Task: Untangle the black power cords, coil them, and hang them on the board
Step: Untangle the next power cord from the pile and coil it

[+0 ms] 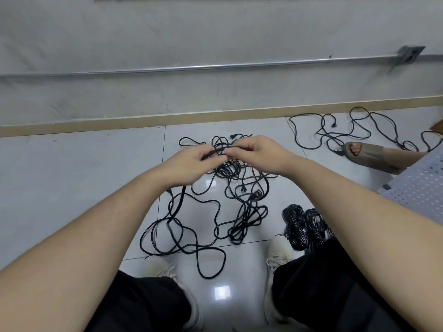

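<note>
both forearms reach out; left hand and right hand pinch one black power cord above the tangled cords.

Two hands, two coiled cord bundles, three feet

left hand: raised ahead at mid-view, fingers curled round a black power cord | right hand: level with it, fingertips nearly meeting the left's, fingers pinching the same cord | forearms: both bare, reaching forward and converging | legs: in black trousers, knees apart, white shoes below
</note>
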